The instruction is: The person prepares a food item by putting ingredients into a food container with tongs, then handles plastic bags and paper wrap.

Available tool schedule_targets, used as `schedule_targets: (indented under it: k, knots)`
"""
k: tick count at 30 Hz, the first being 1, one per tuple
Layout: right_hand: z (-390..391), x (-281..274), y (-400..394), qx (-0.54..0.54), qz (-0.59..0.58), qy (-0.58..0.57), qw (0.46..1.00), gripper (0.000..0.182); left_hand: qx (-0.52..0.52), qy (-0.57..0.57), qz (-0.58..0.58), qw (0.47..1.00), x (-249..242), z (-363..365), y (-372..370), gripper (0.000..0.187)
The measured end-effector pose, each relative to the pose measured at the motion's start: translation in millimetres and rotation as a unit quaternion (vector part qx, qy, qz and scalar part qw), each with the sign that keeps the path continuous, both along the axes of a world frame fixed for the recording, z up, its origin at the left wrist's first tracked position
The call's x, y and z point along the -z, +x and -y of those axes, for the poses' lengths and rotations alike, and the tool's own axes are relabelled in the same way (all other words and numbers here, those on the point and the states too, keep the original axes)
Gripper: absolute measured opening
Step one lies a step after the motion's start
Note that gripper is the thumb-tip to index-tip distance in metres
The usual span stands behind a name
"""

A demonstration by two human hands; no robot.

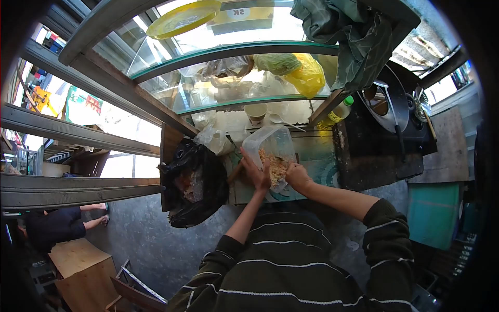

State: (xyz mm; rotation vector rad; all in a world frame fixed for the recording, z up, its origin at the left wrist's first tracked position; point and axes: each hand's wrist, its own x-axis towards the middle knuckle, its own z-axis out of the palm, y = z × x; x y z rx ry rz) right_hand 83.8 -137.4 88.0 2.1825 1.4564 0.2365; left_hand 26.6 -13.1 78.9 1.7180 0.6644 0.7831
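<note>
A clear plastic container (269, 139) stands tilted on the worktop, with a crumbly light-brown mixture (275, 167) in its lower part. My left hand (255, 170) lies against the container's left side, fingers stretched out. At the right side of the mixture is my right hand (298, 178), its fingers closed round what looks like a utensil handle, mostly hidden by the hand. Behind the container are a paper cup (255, 112) and a white spoon (283, 121). A black plastic bag (210, 182) sits open to the left of my left hand.
Glass shelves above hold a yellow bag (306, 75) and other bags. A green-capped bottle (340, 110) stands beside the black stove (371, 151), which carries a pan (387, 106). Dark cloth (358, 47) hangs at the upper right. A person's legs (93, 216) show at lower left, near a wooden box (83, 265).
</note>
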Motion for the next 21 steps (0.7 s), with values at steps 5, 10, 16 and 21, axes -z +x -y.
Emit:
schedule_targets:
  k: [5, 10, 16, 21]
  knots:
    - [4, -12, 13, 0.052, -0.330, 0.021, 0.942, 0.014, 0.011, -0.014, 0.028, 0.999, 2, -2, -4, 0.089]
    - [2, -43, 28, 0.118, -0.412, -0.010, 0.904, 0.013, 0.046, -0.032, 0.035, 0.998, 17, -9, -9, 0.087]
    - [1, -39, -3, 0.244, -0.496, 0.038, 0.833, 0.018, -0.015, -0.106, 0.152, 0.983, 68, -7, -24, 0.084]
    - [9, -40, -30, 0.266, -0.476, 0.114, 0.831, 0.023, 0.004, -0.208, 0.178, 0.962, 90, -12, -32, 0.082]
